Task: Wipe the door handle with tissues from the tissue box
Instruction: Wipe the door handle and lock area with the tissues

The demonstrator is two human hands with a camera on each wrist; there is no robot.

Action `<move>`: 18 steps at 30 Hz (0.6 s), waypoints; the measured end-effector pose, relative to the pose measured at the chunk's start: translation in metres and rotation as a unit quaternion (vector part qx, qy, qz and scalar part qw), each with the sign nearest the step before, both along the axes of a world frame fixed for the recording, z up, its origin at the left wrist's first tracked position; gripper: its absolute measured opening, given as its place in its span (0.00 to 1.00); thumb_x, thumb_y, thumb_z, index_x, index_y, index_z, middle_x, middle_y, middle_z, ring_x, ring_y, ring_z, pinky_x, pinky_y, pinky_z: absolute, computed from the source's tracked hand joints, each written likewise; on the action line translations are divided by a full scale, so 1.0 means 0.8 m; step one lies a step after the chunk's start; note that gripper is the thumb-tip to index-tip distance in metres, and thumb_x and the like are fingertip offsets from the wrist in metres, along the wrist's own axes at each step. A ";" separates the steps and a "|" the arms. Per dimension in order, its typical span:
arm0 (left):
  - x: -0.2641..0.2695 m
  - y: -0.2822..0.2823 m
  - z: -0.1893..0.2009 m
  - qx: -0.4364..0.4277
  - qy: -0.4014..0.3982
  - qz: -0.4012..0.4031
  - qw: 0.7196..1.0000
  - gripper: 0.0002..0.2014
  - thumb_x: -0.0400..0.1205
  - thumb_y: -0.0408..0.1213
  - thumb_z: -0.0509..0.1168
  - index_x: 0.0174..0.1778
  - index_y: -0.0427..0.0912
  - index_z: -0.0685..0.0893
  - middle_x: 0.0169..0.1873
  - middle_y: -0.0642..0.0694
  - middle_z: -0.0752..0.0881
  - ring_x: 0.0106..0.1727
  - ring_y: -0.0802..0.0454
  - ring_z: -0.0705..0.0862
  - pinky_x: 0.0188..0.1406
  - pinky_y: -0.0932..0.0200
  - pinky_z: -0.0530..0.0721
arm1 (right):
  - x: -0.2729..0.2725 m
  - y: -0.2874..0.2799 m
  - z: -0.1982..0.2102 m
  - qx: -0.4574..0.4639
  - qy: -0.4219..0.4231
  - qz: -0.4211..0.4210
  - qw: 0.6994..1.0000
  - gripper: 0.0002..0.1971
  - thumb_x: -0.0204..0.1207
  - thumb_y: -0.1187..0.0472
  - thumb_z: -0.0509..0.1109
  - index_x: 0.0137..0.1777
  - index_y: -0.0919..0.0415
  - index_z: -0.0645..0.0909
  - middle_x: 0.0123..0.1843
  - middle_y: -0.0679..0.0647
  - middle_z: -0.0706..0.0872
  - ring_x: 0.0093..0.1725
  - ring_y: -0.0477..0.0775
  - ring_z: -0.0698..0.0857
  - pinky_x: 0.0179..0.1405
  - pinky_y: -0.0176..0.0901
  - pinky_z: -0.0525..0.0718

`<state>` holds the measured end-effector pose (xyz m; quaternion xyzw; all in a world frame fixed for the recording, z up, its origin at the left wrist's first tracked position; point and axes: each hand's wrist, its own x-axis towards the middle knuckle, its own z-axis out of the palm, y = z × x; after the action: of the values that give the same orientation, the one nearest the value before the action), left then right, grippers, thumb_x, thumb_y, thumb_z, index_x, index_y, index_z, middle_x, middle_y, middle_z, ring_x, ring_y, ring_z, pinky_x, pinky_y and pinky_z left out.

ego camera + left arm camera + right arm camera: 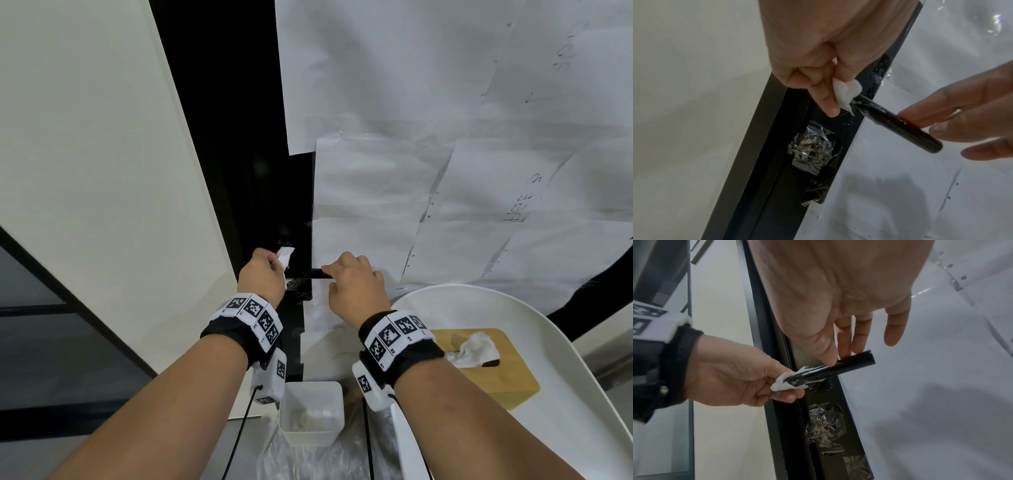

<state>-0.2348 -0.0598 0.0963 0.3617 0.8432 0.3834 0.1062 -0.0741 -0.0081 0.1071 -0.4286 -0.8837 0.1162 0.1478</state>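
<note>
A black bar door handle (pixel 898 123) sticks out from the dark door frame (pixel 260 192). My left hand (pixel 265 274) pinches a crumpled white tissue (pixel 846 92) against the handle's inner end, near the frame. My right hand (pixel 356 287) holds the handle's (pixel 851 365) outer part between thumb and fingers. In the right wrist view the tissue (pixel 784 383) wraps the handle's base, and white shreds cling to the bar. The wooden tissue box (pixel 493 373) lies at lower right with a tissue (pixel 476 349) poking out of its slot.
The tissue box rests on a curved white seat (pixel 534 342). Below my hands stands a white bin (pixel 311 411) with used tissues inside. White paper sheets (pixel 445 137) cover the door. Crumpled clear tape (pixel 813 151) sits on the frame under the handle. A white wall (pixel 85 137) is on the left.
</note>
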 end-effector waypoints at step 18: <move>0.007 -0.020 -0.020 0.043 -0.160 -0.020 0.986 0.27 0.75 0.36 0.73 0.72 0.41 0.76 0.42 0.48 0.89 0.44 0.52 0.87 0.48 0.58 0.84 | -0.004 -0.002 0.000 -0.007 0.003 -0.009 1.000 0.22 0.73 0.67 0.62 0.65 0.49 0.80 0.57 0.49 0.78 0.59 0.56 0.72 0.48 0.50 0.71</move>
<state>-0.2295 -0.0755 0.0803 0.3168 0.7909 0.4697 0.2314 -0.0772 -0.0095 0.1074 -0.4377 -0.8783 0.1222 0.1484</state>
